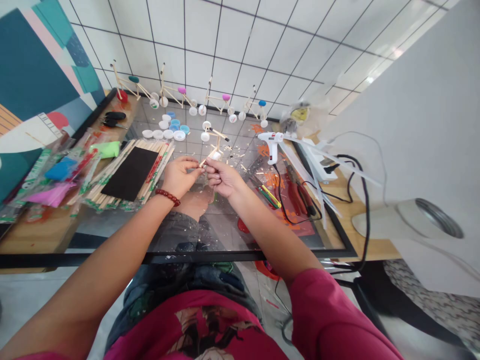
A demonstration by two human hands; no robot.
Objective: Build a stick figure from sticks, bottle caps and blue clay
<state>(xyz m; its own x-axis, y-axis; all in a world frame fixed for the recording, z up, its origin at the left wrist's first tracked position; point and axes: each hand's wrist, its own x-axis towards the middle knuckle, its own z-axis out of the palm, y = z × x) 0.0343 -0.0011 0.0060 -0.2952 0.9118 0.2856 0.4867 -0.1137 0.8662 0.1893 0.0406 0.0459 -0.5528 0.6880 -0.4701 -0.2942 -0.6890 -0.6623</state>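
Observation:
My left hand [180,176] and my right hand [222,177] meet over a glass tabletop [225,225], both pinched on a thin wooden stick [204,162] between their fingertips. A red bead bracelet [167,196] circles my left wrist. Just beyond the fingers stands a half-built stick model with white caps [212,137]. Wood chips litter the glass around it.
Several finished stick bicycles [176,95] line the tiled wall. Bundled sticks under a black sheet [131,172], coloured packets [60,170] and scissors [112,118] lie left. Bottle caps [168,130] sit behind. A white glue gun [272,145], red pliers [296,192], cables and a power strip [318,165] lie right.

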